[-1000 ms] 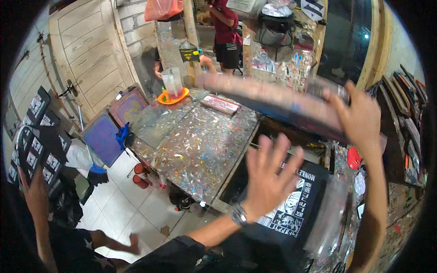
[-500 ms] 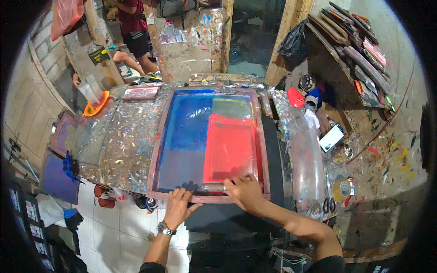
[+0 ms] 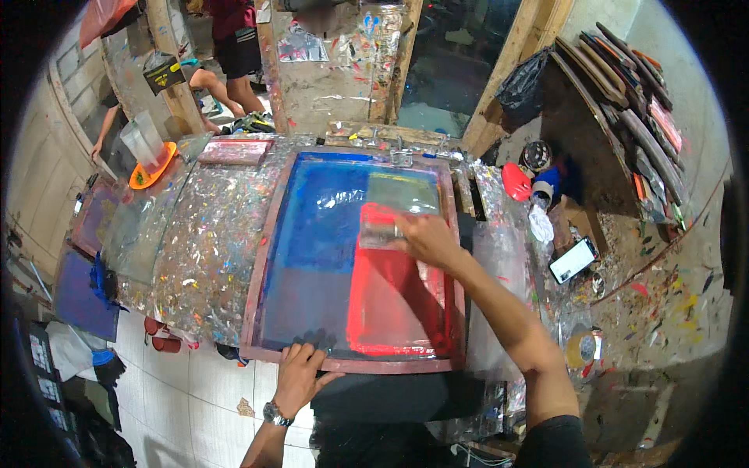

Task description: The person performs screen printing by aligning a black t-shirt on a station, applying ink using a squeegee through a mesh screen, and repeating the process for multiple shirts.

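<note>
A screen printing frame (image 3: pixel 260 288) with a reddish wooden border lies on the paint-spattered table. Its mesh is blue on the left, with red ink (image 3: pixel 365 312) spread over the right part, thick along the edges and thin in the middle. My right hand (image 3: pixel 425 240) grips a squeegee (image 3: pixel 380 234) near the far end of the red area. The fingers hide part of its handle. At the near left of the border, my left hand (image 3: pixel 301 376) curls its fingers over the wood, thumb out along the edge.
A flat red-edged piece (image 3: pixel 234 152) and an orange plate (image 3: pixel 154 168) with a clear container lie far left. To the right are a phone (image 3: pixel 573 260), a tape roll (image 3: pixel 581 349) and a red lid-like thing (image 3: pixel 516 182). Boards (image 3: pixel 624 101) lean far right. Another person (image 3: pixel 238 58) stands beyond the table.
My right hand has moved the squeegee from the near end of the red area to its far end. The red layer's middle looks thinner. My left hand stays on the border; the view has shifted slightly.
</note>
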A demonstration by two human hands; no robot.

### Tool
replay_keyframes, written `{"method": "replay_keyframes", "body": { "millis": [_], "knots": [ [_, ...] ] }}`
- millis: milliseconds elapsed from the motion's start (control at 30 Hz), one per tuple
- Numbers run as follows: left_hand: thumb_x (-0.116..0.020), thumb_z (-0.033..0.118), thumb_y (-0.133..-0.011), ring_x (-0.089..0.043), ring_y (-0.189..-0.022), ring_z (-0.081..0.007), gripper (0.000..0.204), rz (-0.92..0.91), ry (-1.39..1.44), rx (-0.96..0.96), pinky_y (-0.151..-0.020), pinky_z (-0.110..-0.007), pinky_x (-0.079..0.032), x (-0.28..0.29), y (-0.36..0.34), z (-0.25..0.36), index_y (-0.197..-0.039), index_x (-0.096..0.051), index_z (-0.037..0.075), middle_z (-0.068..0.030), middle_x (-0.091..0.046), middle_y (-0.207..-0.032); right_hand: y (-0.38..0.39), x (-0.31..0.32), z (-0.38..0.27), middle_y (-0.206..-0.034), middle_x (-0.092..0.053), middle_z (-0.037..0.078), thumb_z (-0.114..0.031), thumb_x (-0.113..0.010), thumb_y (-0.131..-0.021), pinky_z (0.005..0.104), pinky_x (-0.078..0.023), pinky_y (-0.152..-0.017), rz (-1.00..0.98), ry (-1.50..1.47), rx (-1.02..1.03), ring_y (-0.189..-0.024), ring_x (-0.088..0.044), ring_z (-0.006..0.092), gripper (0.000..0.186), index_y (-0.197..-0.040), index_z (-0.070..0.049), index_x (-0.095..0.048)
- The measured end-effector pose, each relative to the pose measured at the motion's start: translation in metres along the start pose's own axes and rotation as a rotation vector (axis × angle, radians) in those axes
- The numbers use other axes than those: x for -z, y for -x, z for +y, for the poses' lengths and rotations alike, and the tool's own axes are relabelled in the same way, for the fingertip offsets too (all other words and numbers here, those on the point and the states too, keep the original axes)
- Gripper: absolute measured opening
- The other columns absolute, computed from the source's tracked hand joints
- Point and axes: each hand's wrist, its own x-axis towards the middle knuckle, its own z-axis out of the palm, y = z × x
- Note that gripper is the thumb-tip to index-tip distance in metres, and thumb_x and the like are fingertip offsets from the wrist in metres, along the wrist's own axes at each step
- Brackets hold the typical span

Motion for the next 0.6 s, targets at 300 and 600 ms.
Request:
{"method": "replay_keyframes", "body": {
  "millis": [300,600],
  "knots": [
    [-0.081,0.046,-0.08,-0.055,-0.088,-0.0274,0.04,-0.055,-0.026,-0.034,-0.077,-0.042,-0.042,-0.014,0.018,-0.008,-0.093,-0.065,0.011,-0.006,-0.054,-0.09,0.021,0.0,-0.028,-0.077,-0.071,0.012,-0.05,-0.065,-0.094,0.0455,-0.055,-0.058,0.478,0.032,-0.006,-0.065,-0.069,0.0338,0.049,-0.116,-0.006,-0.06],
    [-0.075,0.051,-0.085,-0.06,-0.095,-0.0247,0.042,0.048,-0.113,-0.068,-0.083,-0.04,-0.046,0.003,0.018,-0.018,-0.095,-0.07,0.01,-0.0038,-0.058,-0.093,0.161,0.019,-0.165,-0.076,-0.067,0.009,-0.054,-0.076,-0.081,0.0398,-0.054,-0.056,0.093,0.033,-0.028,-0.064,-0.071,0.0276,0.049,-0.09,-0.008,-0.061]
  ]
}}
